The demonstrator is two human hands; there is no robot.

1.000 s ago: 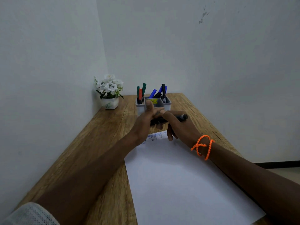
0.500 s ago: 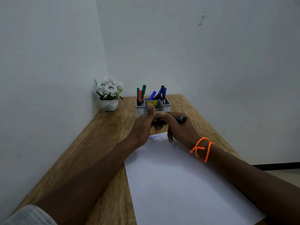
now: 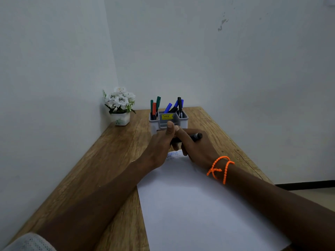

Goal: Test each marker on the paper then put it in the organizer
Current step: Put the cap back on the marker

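Still, little has changed: your left hand (image 3: 160,142) and right hand (image 3: 197,147) each keep a closed grip on the black marker (image 3: 195,136) above the paper (image 3: 199,205), short of the organizer (image 3: 183,120).

Both hands (image 3: 181,142) with black marker (image 3: 196,136) marginally nearer the organizer (image 3: 183,120).

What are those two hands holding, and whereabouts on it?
A black marker: right hand grips its middle, left hand holds the other end, hidden.
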